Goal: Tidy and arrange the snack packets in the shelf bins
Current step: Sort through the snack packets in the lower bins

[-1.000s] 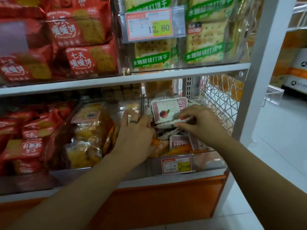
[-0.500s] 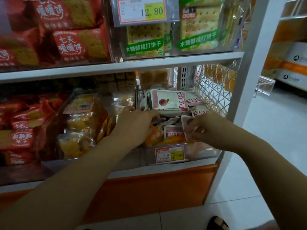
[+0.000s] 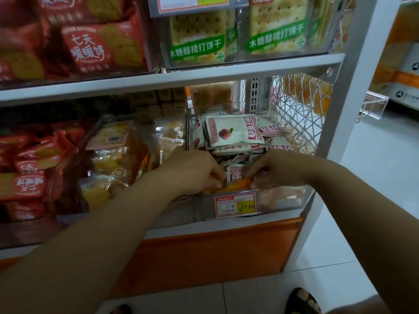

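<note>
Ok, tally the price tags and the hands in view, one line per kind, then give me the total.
price tags: 2, the upper shelf tag and the lower bin tag
hands: 2, the left hand and the right hand, which pinches an orange packet
total: 4

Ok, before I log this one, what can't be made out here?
Head view only.
- fingertips of left hand and right hand: buried among packets by the orange packet; grip unclear.
- upper price tag: cut off by the top edge.
- lower price tag: print too small; only 17.60 reads.
- lower layers of the bin: covered by top packets.
</note>
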Available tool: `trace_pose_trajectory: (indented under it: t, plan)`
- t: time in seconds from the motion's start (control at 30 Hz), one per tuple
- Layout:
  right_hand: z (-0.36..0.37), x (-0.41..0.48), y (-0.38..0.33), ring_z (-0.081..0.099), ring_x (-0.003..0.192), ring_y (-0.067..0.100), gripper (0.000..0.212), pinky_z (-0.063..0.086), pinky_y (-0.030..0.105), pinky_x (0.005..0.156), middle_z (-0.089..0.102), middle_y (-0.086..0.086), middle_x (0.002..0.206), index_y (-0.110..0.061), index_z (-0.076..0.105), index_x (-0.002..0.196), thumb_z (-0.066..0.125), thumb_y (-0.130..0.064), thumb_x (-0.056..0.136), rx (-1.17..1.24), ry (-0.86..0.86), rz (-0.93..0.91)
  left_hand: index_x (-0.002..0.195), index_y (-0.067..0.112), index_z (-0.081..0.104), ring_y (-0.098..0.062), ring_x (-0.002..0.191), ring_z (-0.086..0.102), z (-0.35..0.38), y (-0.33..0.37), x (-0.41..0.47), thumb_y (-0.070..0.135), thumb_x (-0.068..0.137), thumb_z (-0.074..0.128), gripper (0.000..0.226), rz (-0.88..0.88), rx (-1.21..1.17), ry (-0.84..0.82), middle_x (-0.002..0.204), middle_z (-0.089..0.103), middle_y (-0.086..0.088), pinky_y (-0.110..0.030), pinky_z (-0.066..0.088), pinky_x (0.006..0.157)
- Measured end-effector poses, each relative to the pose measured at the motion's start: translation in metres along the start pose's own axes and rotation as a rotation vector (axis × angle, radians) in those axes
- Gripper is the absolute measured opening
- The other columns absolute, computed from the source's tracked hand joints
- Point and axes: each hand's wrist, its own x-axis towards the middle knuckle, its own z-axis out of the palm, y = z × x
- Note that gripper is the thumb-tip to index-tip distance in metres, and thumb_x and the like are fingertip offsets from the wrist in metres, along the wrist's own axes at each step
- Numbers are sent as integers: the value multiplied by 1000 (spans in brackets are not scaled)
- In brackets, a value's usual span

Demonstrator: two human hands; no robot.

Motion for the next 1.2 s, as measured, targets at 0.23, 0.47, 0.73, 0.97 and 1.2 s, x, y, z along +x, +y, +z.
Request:
trace_pose_trajectory:
  t: [0.23,0.47,0.73,0.97,1.2]
  plan:
    - [3,1,0,52,90,0,20,38,13,83,60,-16,100,-25,69,105,61,-21,87,-17,34,-18,104,37,68,-15,110,53,13,8,1,47,88,55,23,-57,17,60,110,65,10,-47,20,107]
    - [4,-22,5,58,79,1,15,47,16,78,65,-13,91,-24,73,94,68,-17,82,38,248,40,102,37,69,-13,105,54,12,6,-4,55,86,52,29,-34,-13,51,104,65,11,-47,21,107]
    - [12,-22,9,50,60,0,31,35,17,59,54,-16,67,-36,55,60,56,-30,91,32,133,130,101,32,69,-15,103,55,10,8,-1,42,88,56,21,-16,86,12,106,64,8,-44,30,103]
    - [22,-13,9,49,60,2,21,36,16,57,52,-11,67,-19,67,80,55,-32,91,9,227,153,95,32,67,-15,101,56,29,15,-4,44,90,52,20,-74,89,174,100,63,9,-45,20,107]
    - [16,-22,4,52,64,1,23,35,15,59,56,-12,67,-31,58,69,54,-30,91,295,463,77,109,35,62,-14,106,56,22,10,-18,38,96,44,22,-23,40,451,116,54,8,-39,24,108]
